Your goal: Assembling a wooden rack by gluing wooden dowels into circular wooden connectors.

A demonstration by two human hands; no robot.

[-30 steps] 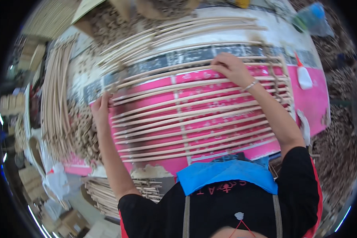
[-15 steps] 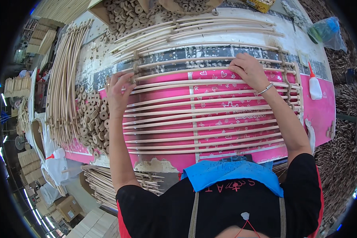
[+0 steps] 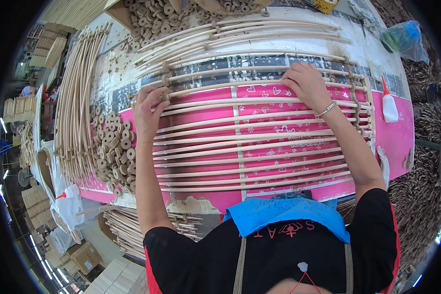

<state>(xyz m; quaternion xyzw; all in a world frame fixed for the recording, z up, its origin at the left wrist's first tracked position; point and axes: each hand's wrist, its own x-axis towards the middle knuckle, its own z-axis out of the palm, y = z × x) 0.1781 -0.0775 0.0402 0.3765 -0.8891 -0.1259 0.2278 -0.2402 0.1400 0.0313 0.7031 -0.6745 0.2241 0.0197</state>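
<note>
A row of thin pale wooden rods [image 3: 259,143] lies side to side across the pink sheet, with right ends at a pale wooden bar [image 3: 370,110] and brown round washers [image 3: 356,112] among them. My left hand [image 3: 147,110] is closed at the left end of an upper rod, thumb and fingers around a brown washer [image 3: 165,94]. Farther right, my right hand [image 3: 306,87] pinches that same upper rod [image 3: 230,89] from above. More washers [image 3: 165,66] sit on the left ends of the rods just beyond my left hand.
Loose washers are heaped at the left [image 3: 115,152] and far side [image 3: 152,19]. A bundle of rods [image 3: 78,98] lies at the left. A white glue bottle [image 3: 389,109] with a red tip is at the right, another [image 3: 71,191] at the lower left.
My left hand has shifted slightly, its fingers curling more around the washer at the rod's end. The upper rods have slid a little to the left; my right hand has barely moved.
</note>
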